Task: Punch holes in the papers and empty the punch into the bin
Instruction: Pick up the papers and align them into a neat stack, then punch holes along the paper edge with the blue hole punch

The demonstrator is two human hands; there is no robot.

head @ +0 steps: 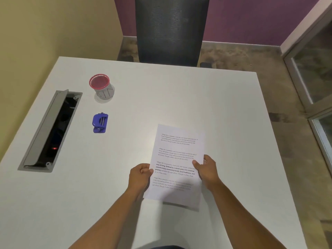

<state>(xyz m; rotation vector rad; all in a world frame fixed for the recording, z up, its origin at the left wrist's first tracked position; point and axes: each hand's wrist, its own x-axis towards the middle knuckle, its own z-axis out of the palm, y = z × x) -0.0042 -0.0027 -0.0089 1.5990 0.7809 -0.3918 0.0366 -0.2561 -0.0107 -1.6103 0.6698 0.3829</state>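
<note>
White printed papers (177, 151) are held a little above the white table (224, 108), right of centre. My left hand (140, 177) pinches their left edge and my right hand (206, 169) grips their right edge. A small blue hole punch (100, 123) lies on the table to the left, well apart from both hands. Behind it stands a small bin (102, 88), a white cup with a red mesh rim and "BIN" written on it.
An open grey cable hatch (50, 130) is set into the table at the far left. A dark mesh office chair (170, 29) stands beyond the far table edge. A yellow wall is on the left, a glass partition (316, 83) at the right.
</note>
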